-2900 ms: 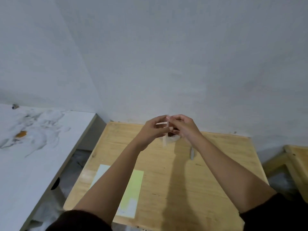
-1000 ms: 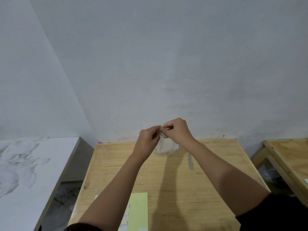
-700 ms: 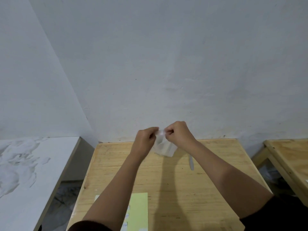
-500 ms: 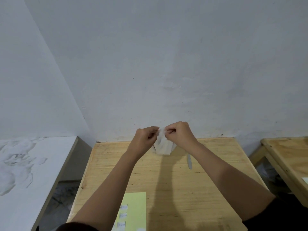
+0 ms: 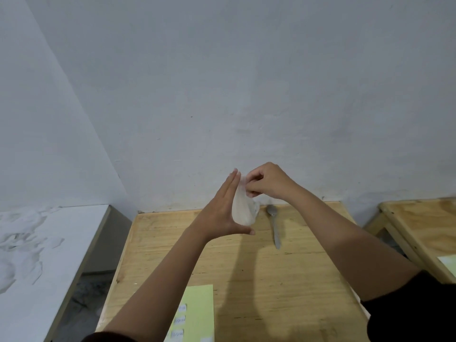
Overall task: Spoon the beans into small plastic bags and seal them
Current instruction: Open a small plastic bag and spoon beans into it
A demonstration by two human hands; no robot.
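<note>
The left hand [image 5: 219,213] has given up its pinch and now stands flat, fingers straight and thumb spread, against the side of the bag [image 5: 243,208]. Above the wooden table [image 5: 246,280], which has a yellow-green sheet [image 5: 199,307] at its near edge, the right hand [image 5: 267,182] pinches the bag's top. A spoon [image 5: 275,225] lies on the table just right of the bag.
</note>
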